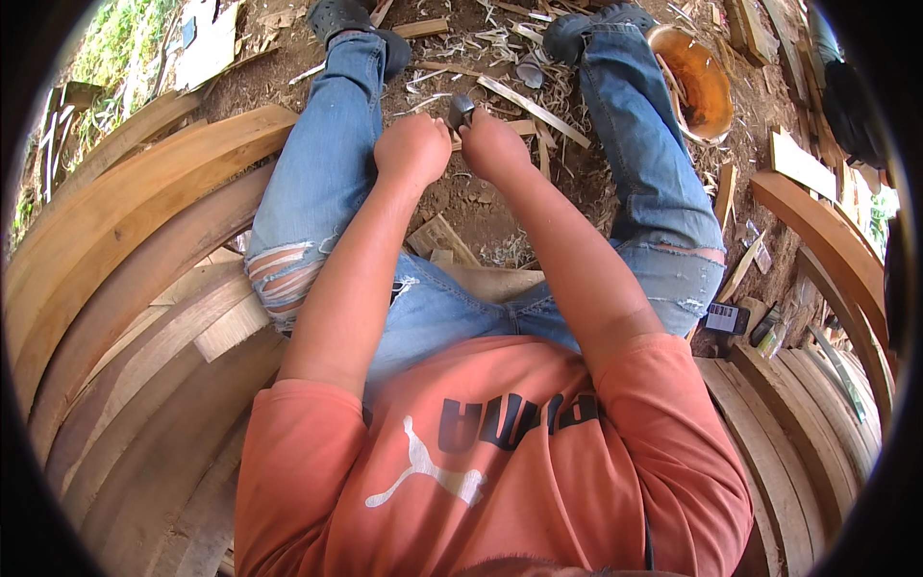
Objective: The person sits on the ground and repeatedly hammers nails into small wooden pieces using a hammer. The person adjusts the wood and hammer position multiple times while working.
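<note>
Both my hands are out in front of me between my knees, close together and low over the ground. My right hand is closed round a tool with a dark metal head, which sticks up beside its thumb; the handle is hidden. Nearly touching it, my left hand is closed in a fist, and what it grips is hidden. A pale strip of wood shows just beyond my right hand, partly covered by it. Farther off, a longer pale wood strip lies slantwise among the shavings.
Curved planks stack up at my left, and more boards stand at my right. An orange bucket lies beyond my right leg. A phone rests near my right knee. Wood shavings litter the dirt between my feet.
</note>
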A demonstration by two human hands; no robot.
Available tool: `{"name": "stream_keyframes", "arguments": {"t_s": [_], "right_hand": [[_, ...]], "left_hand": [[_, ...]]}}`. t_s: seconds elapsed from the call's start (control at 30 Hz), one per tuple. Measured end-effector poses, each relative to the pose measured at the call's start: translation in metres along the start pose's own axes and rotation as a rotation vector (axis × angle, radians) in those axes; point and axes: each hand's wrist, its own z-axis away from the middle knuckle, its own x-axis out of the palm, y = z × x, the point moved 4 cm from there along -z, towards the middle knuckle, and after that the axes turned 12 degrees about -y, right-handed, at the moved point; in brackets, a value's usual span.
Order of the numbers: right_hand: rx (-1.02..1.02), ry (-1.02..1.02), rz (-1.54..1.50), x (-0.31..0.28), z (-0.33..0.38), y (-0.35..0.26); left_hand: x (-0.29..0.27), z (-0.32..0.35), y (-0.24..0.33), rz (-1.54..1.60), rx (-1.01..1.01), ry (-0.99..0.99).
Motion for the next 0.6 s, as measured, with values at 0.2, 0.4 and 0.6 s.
{"name": "stream_keyframes", "arguments": {"t_s": [0.2, 0.4, 0.6], "right_hand": [[-0.056, 0.057, -0.044, -0.023, 0.022, -0.033], [0.04, -0.021, -0.018, 0.024, -0.018, 0.034], [0.009, 0.061, -0.015, -0.007, 0.001, 0.019]], "left_hand": [[-0.001, 0.001, -0.005, 0.019, -0.027, -0.048], [-0.002, -0.004, 0.002, -0.025, 0.049, 0.076], [0.0, -0.005, -0.009, 0.022, 0.004, 0.034]]}}
